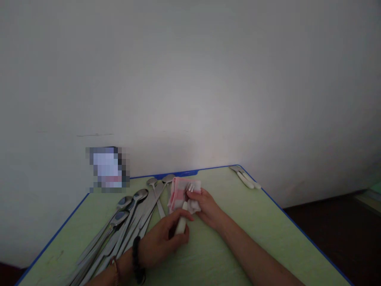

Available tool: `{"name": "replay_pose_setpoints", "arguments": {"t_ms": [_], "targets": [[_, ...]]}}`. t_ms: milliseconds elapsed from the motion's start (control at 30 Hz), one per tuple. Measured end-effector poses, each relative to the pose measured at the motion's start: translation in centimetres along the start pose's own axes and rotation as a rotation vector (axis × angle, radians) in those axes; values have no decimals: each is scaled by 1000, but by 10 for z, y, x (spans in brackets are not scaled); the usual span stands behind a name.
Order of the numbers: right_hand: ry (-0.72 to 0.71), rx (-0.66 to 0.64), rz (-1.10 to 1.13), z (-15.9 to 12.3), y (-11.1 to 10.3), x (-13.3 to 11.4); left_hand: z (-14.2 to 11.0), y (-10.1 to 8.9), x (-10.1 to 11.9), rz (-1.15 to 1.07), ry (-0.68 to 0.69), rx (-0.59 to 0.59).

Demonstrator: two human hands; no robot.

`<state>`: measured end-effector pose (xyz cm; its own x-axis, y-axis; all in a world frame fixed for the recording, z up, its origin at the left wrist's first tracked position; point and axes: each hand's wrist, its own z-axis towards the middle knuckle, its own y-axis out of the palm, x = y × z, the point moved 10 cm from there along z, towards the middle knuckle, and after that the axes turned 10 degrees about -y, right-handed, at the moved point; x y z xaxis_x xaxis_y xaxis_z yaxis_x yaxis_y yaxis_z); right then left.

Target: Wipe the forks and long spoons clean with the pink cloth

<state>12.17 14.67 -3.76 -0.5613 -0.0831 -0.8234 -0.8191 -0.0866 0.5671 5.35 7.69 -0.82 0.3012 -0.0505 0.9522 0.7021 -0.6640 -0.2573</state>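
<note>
Well left of the cloth (177, 194), at the table's far left edge, stood a phone-like device (107, 169), its lit screen blurred by pixelation. Nearer the cloth, spreading from its left side toward the person, lay a pile of long metal cutlery (119, 234), spoon bowls mostly at the far end; whether the nearest spoon touched the cloth could not be told. The left forearm crossed over part of this pile, the closest thing to hamper that arm.

Just on the near side of the cloth, the left hand (162, 236) had its thumb and forefinger clamped on the pale handle of a fork (182, 220). The fork's long axis ran away from the person, leaning slightly right, with its tines over the cloth. The left hand was nearer the handle, the right hand (206, 206) nearer the tines. On the cloth's right side, that right hand pinched the cloth, thumb across the fork's head; its other fingers were mostly hidden.

Well right of the cloth, at the far corner of the green table (268, 238), lay pale-handled utensils (245, 180), handles toward the person.
</note>
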Motion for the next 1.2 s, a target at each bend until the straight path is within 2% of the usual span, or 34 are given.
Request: {"name": "replay_pose_setpoints", "arguments": {"t_ms": [233,333,500,600,833,1033,1200], "targets": [[-8,22,30,1,-3,0,-1,8,-1,-61,64,-63],[-12,40,37,1,-4,0,0,10,-1,-83,49,-82],[4,42,47,2,-4,2,1,7,-3,27,-9,-34],[5,-5,33,1,2,0,0,5,-3,66,-3,-14],[-1,-30,-14,-4,8,-5,0,7,-4,-7,51,-44],[6,-31,-27,-4,8,-4,2,11,-13,-41,17,-72],[0,-26,-21,-3,8,-6,3,11,-12,-61,36,-82]]}}
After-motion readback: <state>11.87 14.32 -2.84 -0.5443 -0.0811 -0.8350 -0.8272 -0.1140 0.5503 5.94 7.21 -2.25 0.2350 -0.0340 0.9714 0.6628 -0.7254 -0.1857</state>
